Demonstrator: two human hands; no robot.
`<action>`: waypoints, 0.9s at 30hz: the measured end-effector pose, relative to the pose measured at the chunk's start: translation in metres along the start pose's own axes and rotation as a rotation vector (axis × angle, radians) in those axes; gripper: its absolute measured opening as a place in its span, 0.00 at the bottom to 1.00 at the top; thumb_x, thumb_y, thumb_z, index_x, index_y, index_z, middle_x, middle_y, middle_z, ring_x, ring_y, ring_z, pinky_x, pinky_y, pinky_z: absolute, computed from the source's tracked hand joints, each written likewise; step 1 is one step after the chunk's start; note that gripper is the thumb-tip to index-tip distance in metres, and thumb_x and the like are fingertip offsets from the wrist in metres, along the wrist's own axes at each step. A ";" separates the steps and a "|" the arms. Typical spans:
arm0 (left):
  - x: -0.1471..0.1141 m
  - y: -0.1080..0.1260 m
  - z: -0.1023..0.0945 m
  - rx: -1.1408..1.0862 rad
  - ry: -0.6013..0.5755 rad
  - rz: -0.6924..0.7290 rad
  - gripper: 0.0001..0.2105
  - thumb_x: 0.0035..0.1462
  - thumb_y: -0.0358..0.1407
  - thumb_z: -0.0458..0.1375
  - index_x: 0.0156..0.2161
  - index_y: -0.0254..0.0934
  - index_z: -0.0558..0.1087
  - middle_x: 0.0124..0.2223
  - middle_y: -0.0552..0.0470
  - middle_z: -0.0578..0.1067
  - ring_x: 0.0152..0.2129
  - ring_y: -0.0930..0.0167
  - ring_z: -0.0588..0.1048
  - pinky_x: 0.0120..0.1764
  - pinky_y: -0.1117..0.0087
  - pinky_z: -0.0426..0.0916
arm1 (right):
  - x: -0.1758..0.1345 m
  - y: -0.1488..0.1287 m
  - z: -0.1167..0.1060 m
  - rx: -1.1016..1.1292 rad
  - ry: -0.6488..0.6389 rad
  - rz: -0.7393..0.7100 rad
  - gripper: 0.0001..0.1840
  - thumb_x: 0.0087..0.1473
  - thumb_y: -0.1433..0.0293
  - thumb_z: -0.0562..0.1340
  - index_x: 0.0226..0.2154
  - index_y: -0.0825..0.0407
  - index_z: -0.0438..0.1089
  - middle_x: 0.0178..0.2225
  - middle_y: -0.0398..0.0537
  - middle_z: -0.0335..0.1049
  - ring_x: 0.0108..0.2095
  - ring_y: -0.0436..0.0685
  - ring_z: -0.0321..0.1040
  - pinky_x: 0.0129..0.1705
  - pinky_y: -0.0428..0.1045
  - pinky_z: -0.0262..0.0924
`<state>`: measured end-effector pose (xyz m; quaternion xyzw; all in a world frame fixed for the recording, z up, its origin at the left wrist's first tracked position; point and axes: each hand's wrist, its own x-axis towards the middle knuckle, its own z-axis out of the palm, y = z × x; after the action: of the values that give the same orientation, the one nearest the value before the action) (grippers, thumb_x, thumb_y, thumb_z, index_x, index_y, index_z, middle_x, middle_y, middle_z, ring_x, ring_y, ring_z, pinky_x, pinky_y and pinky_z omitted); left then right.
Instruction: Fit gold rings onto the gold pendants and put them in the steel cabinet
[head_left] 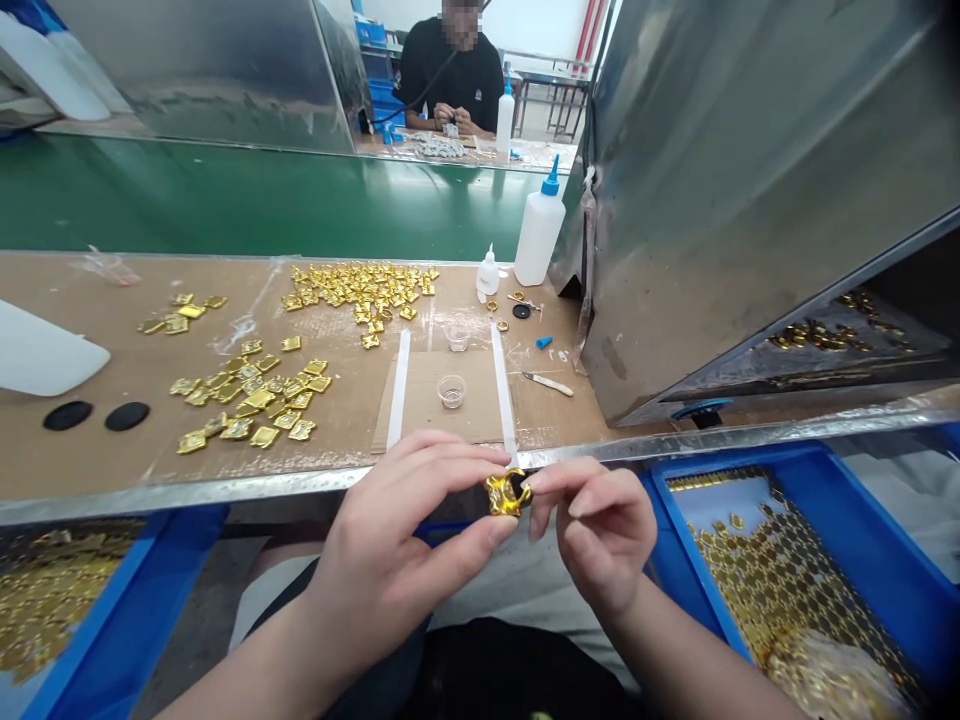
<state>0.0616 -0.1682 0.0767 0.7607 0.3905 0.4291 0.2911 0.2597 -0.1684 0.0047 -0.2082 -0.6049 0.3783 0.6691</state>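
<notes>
Just in front of the table's front edge, my left hand (420,525) pinches a shiny gold ring (504,492) with a broad, squarish face between fingertips and thumb. The band curves out to the right, toward my right hand (604,530). That hand's index finger and thumb close on the band's right side, with the other fingers curled. Beyond the hands, a small clear cup (451,392) stands on a cardboard piece (420,425) between two white strips. A second clear cup (457,340) is behind it.
Loose gold squarish pieces (259,398) lie left, with a larger heap (360,285) farther back. A blue-capped bottle (539,235), a small white bottle (487,275) and a knife (547,383) are right. Blue trays (675,520) flank me below. A person (450,75) works across the green belt (262,200).
</notes>
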 end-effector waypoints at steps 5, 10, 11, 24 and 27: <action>-0.003 0.001 0.005 -0.063 -0.007 -0.028 0.10 0.60 0.33 0.65 0.48 0.43 0.79 0.50 0.47 0.82 0.48 0.62 0.77 0.51 0.63 0.70 | -0.001 -0.006 0.003 -0.108 -0.111 -0.113 0.07 0.64 0.66 0.62 0.44 0.47 0.64 0.50 0.55 0.77 0.26 0.51 0.75 0.25 0.47 0.73; -0.009 -0.001 0.010 -0.167 0.010 -0.120 0.11 0.62 0.33 0.64 0.49 0.45 0.79 0.48 0.49 0.81 0.46 0.64 0.77 0.50 0.65 0.71 | 0.000 -0.007 0.004 -0.188 -0.134 -0.226 0.12 0.60 0.67 0.63 0.47 0.48 0.67 0.52 0.57 0.77 0.28 0.52 0.76 0.26 0.47 0.74; -0.010 -0.001 0.010 -0.190 0.017 -0.141 0.11 0.63 0.34 0.63 0.49 0.46 0.79 0.48 0.50 0.81 0.46 0.64 0.78 0.49 0.66 0.71 | 0.000 -0.007 0.004 -0.212 -0.145 -0.231 0.13 0.60 0.67 0.63 0.48 0.48 0.67 0.53 0.57 0.76 0.28 0.52 0.76 0.26 0.48 0.74; -0.016 0.003 0.016 -0.389 0.057 -0.359 0.10 0.64 0.38 0.62 0.49 0.48 0.81 0.46 0.50 0.83 0.44 0.63 0.81 0.49 0.66 0.74 | 0.001 -0.020 0.002 -0.496 -0.302 -0.256 0.11 0.59 0.66 0.62 0.45 0.48 0.64 0.57 0.60 0.74 0.28 0.52 0.78 0.29 0.48 0.70; -0.019 0.002 0.018 -0.479 0.072 -0.484 0.11 0.63 0.40 0.63 0.50 0.46 0.82 0.46 0.48 0.84 0.43 0.61 0.82 0.50 0.64 0.76 | -0.001 -0.022 0.003 -0.578 -0.344 -0.263 0.10 0.60 0.66 0.60 0.44 0.48 0.63 0.58 0.61 0.73 0.32 0.53 0.80 0.30 0.47 0.69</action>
<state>0.0718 -0.1877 0.0621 0.5404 0.4577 0.4536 0.5410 0.2623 -0.1832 0.0207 -0.2426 -0.8122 0.1318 0.5140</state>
